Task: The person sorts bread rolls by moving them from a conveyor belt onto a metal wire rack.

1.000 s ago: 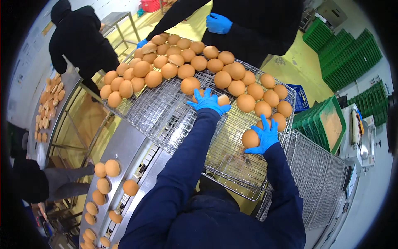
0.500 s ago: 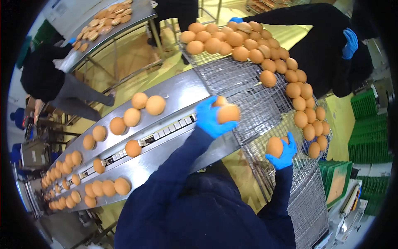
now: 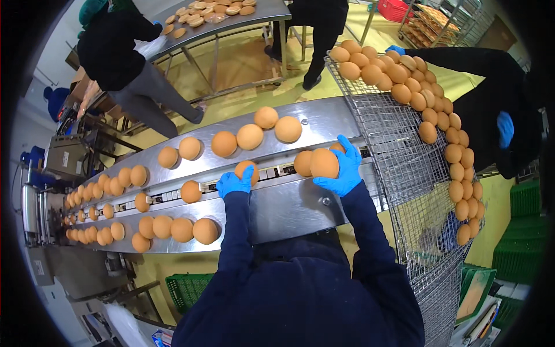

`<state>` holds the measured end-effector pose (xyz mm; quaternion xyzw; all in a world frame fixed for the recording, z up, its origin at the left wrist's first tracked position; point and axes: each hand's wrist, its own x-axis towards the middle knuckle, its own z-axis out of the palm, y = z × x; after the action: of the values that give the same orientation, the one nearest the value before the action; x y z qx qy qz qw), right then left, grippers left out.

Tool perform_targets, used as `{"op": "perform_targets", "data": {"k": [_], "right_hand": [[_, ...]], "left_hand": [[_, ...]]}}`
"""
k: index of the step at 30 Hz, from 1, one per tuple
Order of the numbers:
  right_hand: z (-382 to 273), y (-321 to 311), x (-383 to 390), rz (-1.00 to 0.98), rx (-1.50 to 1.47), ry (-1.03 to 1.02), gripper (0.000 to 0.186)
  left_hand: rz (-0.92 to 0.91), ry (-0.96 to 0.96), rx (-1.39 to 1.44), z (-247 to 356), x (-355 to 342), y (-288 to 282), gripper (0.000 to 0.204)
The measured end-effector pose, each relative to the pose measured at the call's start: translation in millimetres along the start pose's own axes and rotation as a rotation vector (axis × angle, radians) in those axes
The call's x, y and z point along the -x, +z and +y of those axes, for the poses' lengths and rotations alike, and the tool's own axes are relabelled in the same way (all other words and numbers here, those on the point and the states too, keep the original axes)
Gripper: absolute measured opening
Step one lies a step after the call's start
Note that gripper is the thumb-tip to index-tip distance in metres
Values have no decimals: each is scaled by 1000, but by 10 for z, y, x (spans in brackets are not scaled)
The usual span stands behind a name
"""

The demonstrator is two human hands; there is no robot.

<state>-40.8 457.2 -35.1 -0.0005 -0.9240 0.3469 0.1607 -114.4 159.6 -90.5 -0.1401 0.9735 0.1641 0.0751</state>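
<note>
at the steel conveyor (image 3: 283, 211), left hand (image 3: 236, 184) curls round a bun (image 3: 247, 171) by the centre channel (image 3: 269, 173), right hand (image 3: 345, 168) grips a second bun (image 3: 325, 163) there; both have swung over from the wire rack (image 3: 399, 144), so these buns look transferred but unreleased.

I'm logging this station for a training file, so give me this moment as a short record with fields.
Left hand: blue glove, fingers around a bun at the centre channel
Right hand: blue glove, holding another bun, more buns beside it
Conveyor: steel, buns on both sides and along the channel
Wire rack: right of conveyor, buns along its far and right edges
Other people: one at the rack, two by the steel table upper left
</note>
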Motion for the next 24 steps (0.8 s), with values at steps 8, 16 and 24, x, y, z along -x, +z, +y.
{"op": "perform_targets", "data": {"k": [8,16,24], "right_hand": [[343,248,-262,-91,371,342,92],[400,204,-69,18,-170,384,85],[245,-328,53,377,27,406,89]], "left_hand": [[501,-180,-8,-447,-165,80,52],[614,8,77,-710,-559,-233,42],[141,-364,-4,-1091,-735,-415,77]]}}
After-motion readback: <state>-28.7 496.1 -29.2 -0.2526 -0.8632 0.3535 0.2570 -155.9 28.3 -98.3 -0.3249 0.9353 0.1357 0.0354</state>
